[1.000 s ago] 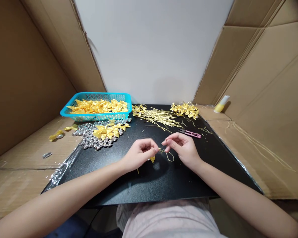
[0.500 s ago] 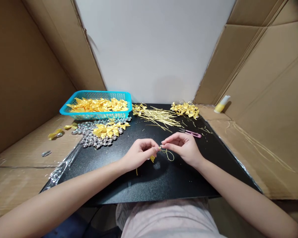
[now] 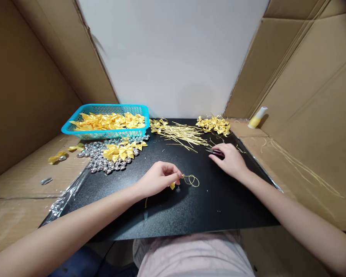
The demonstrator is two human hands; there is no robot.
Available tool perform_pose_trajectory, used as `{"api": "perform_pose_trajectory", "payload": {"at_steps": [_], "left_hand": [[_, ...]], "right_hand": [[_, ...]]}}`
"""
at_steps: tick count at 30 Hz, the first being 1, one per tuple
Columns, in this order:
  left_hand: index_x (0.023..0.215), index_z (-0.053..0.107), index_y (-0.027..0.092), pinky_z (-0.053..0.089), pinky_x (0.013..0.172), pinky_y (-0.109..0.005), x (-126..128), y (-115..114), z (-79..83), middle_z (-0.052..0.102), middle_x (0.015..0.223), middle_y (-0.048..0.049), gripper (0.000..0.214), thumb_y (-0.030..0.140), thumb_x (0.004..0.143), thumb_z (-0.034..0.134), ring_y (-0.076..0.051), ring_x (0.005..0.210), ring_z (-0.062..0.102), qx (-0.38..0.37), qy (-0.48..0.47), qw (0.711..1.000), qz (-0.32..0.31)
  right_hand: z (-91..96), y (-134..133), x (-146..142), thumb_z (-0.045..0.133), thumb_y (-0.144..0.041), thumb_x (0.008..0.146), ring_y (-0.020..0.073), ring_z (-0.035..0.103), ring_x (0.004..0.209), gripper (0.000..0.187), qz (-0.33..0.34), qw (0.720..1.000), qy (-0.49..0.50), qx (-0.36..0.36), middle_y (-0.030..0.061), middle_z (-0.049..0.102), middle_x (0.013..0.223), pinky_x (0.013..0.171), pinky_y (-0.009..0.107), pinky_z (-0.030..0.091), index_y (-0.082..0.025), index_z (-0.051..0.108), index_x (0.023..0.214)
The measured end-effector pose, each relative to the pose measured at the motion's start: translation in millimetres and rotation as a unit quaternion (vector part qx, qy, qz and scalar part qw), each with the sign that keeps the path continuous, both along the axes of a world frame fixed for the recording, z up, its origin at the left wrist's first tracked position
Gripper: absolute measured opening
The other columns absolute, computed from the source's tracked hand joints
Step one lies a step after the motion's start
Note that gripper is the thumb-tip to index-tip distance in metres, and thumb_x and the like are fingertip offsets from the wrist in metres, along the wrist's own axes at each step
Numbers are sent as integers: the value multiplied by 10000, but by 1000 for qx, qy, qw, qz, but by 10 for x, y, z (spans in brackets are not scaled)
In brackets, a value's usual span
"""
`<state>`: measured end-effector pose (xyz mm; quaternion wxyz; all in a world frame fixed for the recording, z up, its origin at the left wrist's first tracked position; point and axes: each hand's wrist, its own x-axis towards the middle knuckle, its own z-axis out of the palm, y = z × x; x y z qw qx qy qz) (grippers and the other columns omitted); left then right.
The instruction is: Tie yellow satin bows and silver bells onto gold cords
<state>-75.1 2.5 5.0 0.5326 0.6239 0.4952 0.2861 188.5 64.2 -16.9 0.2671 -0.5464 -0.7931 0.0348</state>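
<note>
My left hand [image 3: 160, 179] is closed over the front middle of the black table [image 3: 184, 215], pinching a yellow ribbon bow [image 3: 172, 186] that its fingers mostly cover. Out of the fingertips, toward the right, sticks a thin gold cord [image 3: 193, 181] curled in a loop. Farther back on the right, my right hand [image 3: 231, 160] has its fingers round a pair of thread snips [image 3: 216, 152]. The dark blades point left, and the palm hides much of the handle. The snips appear to be still at table height.
A blue basket [image 3: 105, 135] of yellow bows stands back left, with silver beads [image 3: 96, 163] and loose bows [image 3: 123, 151] before it. Gold cord pieces [image 3: 184, 134] lie at centre back, beaded bows [image 3: 215, 125] to their right. A white-and-yellow cone [image 3: 257, 117] stands near the cardboard wall [image 3: 311, 96].
My right hand has let go of the cord at my left fingertips and moved right and back onto the thread snips. My left hand keeps the bow, slightly farther left.
</note>
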Motion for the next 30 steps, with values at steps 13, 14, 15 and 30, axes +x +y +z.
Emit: {"api": "perform_pose_trajectory", "payload": {"at_steps": [13,14,15,30], "left_hand": [[740,693,135,305,459,-189,7,-50,50,668,653,-15,217,347,750,648,-59,471,420,-51,-4,999,19],[743,692,135,305,460,-189,8,-54,49,669,656,-16,218,349,750,649,-59,472,419,-55,-8,998,20],[743,692,135,305,459,-189,10,-57,49,668,656,-16,218,349,750,648,-60,472,419,-59,-12,998,21],[698,673,132,317,471,-191,38,-71,66,651,618,-9,256,372,775,633,-62,471,432,-28,-13,999,27]], "right_hand": [[-49,135,62,542,-335,903,307,506,995,211,-131,973,-183,-44,123,604,1021,777,429,379,-146,637,902],[-56,139,62,543,-335,900,309,505,994,209,-132,974,-178,-50,126,600,1019,778,432,382,-147,635,899],[-65,144,66,546,-336,896,310,506,992,206,-133,975,-171,-57,126,598,1015,780,432,386,-149,633,895],[49,-491,-226,332,-444,944,137,472,587,289,32,953,232,-195,-5,481,676,549,265,400,-227,348,754]]}}
